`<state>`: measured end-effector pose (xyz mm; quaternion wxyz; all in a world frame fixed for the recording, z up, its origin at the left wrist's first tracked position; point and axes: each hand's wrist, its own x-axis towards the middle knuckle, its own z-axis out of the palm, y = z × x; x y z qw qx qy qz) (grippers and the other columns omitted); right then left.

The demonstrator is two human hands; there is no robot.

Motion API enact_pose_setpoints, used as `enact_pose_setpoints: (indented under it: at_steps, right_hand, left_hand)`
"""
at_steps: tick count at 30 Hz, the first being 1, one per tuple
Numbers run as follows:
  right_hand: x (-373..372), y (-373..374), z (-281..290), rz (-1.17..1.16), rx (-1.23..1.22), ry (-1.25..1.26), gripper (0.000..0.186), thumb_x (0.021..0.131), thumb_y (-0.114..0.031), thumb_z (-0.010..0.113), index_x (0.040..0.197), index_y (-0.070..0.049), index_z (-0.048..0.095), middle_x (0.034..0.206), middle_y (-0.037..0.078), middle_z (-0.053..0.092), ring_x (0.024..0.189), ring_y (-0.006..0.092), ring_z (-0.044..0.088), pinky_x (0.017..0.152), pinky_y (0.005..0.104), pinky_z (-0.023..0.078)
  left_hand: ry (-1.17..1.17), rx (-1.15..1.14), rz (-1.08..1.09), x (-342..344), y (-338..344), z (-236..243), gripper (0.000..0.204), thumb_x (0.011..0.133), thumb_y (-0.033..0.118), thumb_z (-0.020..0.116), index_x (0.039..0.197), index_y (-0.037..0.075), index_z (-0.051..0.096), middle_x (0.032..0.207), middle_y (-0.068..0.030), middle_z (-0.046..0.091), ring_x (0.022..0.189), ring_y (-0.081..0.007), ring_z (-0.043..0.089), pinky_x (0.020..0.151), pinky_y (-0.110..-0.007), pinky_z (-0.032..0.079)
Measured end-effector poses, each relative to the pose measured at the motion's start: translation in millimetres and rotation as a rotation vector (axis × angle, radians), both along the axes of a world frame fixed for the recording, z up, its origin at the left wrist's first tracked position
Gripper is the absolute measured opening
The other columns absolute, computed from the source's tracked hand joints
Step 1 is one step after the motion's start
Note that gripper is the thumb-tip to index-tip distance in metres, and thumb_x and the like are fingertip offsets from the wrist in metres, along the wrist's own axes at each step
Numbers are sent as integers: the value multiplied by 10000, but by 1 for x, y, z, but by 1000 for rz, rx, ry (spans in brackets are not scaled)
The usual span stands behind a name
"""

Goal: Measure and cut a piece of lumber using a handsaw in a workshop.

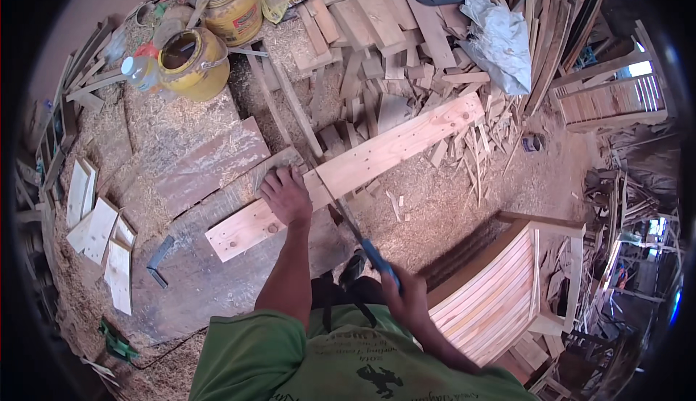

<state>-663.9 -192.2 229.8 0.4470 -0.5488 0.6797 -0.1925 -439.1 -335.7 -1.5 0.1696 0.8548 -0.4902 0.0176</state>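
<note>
A long pale wooden plank [406,142] lies slantwise over the worn workbench [206,288], its far right end reaching past the bench edge. My left hand [287,196] presses down on it, with the fingers curled over its far edge. Just right of that hand, the blade of a handsaw [350,223] crosses the plank. My right hand [406,298] is closed round the saw's blue handle, close to my body. How deep the blade sits in the wood I cannot tell. A small square [157,263] with a blue arm rests on the bench, left of the plank.
Yellow buckets [194,75] and a plastic bottle [138,72] stand at the far left. Short white-faced boards [101,230] lie left, near a green tool [116,341]. Offcuts [395,111] are heaped beyond the plank. A slatted wooden frame [486,285] stands at the right.
</note>
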Motion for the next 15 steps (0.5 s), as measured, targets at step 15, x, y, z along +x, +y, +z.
enact_pose_setpoints:
  at_steps: [15]
  right_hand:
    - [2,2,-1,-24,19,-11,437,1115,-359,644,1361,-8,732,853,197,786,814,338,826,747,467,630]
  left_hand:
    - [-34,-28,1,1,-1,1,304,1121,395,610,1109,91,622,1201,-170,605,1140,-404,566,1079,-543,440]
